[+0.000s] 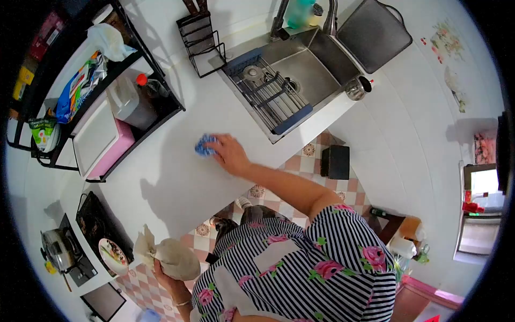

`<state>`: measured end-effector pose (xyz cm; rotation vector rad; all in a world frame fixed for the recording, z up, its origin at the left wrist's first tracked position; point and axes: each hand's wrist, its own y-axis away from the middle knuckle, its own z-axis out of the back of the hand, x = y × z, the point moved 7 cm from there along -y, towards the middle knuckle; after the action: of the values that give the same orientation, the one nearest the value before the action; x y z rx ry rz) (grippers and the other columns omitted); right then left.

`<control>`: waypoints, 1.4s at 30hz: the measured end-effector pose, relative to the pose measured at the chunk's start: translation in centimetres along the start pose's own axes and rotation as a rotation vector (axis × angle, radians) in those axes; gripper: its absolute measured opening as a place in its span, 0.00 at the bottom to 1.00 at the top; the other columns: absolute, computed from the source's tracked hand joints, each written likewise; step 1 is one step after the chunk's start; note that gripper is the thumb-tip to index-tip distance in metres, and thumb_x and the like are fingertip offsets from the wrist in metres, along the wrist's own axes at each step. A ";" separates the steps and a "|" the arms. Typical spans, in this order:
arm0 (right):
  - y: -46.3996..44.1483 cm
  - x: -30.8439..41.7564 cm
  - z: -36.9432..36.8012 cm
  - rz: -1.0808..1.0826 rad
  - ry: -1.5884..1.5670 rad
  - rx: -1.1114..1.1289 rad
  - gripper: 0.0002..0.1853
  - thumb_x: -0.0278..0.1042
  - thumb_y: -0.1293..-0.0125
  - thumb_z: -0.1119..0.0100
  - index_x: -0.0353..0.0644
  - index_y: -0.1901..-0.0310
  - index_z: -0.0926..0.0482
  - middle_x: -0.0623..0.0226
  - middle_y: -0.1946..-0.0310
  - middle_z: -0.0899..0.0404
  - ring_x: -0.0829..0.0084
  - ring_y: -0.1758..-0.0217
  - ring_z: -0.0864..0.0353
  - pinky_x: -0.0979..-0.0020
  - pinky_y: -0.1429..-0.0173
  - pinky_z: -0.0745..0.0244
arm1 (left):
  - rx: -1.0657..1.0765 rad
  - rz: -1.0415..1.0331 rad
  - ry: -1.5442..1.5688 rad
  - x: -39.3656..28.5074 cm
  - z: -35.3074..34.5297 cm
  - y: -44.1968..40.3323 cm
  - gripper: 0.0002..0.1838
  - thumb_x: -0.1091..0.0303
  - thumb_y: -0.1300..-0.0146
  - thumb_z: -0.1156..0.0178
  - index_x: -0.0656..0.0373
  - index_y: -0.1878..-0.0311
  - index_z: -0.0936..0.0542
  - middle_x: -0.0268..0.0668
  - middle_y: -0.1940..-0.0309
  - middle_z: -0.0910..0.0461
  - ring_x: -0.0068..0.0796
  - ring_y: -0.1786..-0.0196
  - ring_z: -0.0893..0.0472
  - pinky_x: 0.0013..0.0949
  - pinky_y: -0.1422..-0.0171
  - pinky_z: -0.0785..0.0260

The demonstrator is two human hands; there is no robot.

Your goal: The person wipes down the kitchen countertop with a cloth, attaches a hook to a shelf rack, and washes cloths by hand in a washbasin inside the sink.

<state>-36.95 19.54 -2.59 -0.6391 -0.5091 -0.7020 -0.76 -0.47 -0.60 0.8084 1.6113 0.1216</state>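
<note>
Blue-white cloth (203, 145) is on the counter (244, 115), under the fingers of your R hand (230, 154), btwn the pink box (119, 146) on the shelf (144, 124) and the sink (335, 67) w/ its drying rack (279, 96). R grip: fingers bunched on the cloth. Your L hand (163, 275) is off the counter's near edge, grip closed on a beige bag (179, 260), fingers partly hidden. Plate (113, 256) w/ food's nearby, next to the black stove (99, 222).
</note>
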 end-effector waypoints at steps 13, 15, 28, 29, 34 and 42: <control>6.3 3.0 -9.0 -0.015 0.232 0.339 0.26 0.40 0.41 0.44 0.58 0.39 0.35 0.61 0.30 0.54 0.58 0.29 0.54 0.50 0.32 0.50 | 0.160 -0.083 -0.300 -0.3 -1.1 2.9 0.21 0.63 0.36 0.53 0.66 0.43 0.31 0.43 0.48 0.28 0.38 0.47 0.26 0.41 0.44 0.30; 8.9 3.3 -10.5 0.059 0.262 0.306 0.24 0.37 0.44 0.43 0.56 0.43 0.29 0.60 0.34 0.45 0.58 0.31 0.47 0.53 0.33 0.48 | 0.240 0.013 -0.113 1.0 0.8 1.1 0.23 0.62 0.36 0.53 0.65 0.42 0.32 0.44 0.48 0.27 0.38 0.46 0.26 0.41 0.42 0.32; 13.2 13.9 -15.6 0.276 0.171 0.337 0.25 0.29 0.53 0.39 0.51 0.49 0.26 0.64 0.40 0.35 0.58 0.39 0.39 0.53 0.40 0.44 | -0.194 0.056 0.282 2.8 13.4 1.6 0.16 0.73 0.44 0.41 0.59 0.51 0.27 0.36 0.60 0.22 0.29 0.56 0.23 0.31 0.52 0.29; 13.2 16.2 -17.7 0.355 0.135 0.395 0.26 0.30 0.54 0.39 0.51 0.48 0.26 0.64 0.40 0.36 0.58 0.39 0.39 0.54 0.40 0.43 | -0.198 0.018 0.270 3.1 13.8 1.2 0.18 0.72 0.44 0.41 0.59 0.49 0.27 0.37 0.59 0.22 0.31 0.56 0.22 0.32 0.53 0.28; 15.1 21.4 -28.8 -0.396 -0.834 0.893 0.24 0.36 0.43 0.39 0.44 0.44 0.30 0.57 0.44 0.31 0.59 0.46 0.30 0.55 0.43 0.36 | -0.162 -0.081 0.254 1.4 12.7 -0.2 0.22 0.66 0.40 0.44 0.59 0.43 0.32 0.41 0.52 0.25 0.34 0.52 0.24 0.35 0.48 0.30; 17.0 28.2 -24.3 -0.870 -1.203 0.881 0.36 0.39 0.47 0.34 0.39 0.38 0.40 0.56 0.46 0.30 0.57 0.45 0.29 0.57 0.44 0.30 | 0.164 -0.398 -0.470 2.9 9.6 -3.7 0.35 0.54 0.34 0.52 0.63 0.31 0.50 0.47 0.38 0.37 0.38 0.36 0.37 0.37 0.33 0.48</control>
<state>-0.98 0.91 -8.21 0.1277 -2.1521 -0.7289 6.41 -5.09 -7.11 0.5697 1.3102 -0.4586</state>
